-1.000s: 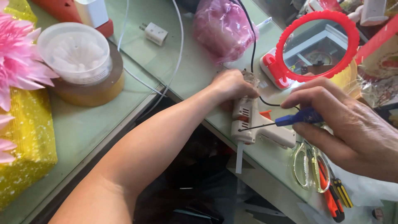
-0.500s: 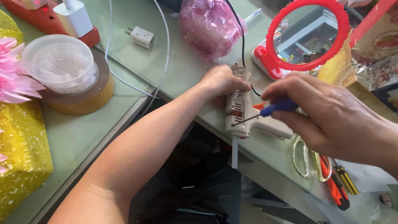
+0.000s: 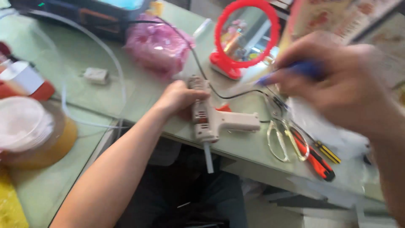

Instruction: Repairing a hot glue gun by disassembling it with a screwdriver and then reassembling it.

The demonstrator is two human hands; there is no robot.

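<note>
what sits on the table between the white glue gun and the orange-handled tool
In the head view, clear-handled scissors lie on the pale green table between the white glue gun and the orange-handled tool.

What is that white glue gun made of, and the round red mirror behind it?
The glue gun looks like hard, matte white plastic: a smooth moulded body, with a pale glue stick poking from its back. The mirror seems to have a glossy red plastic rim and stand; its middle reflects colours, so it is probably glass, though blur leaves that open.

Pale green table (image 3: 126,90) with glue gun (image 3: 211,118), red mirror (image 3: 244,38), scissors (image 3: 287,139), screwdrivers (image 3: 318,156).
</note>
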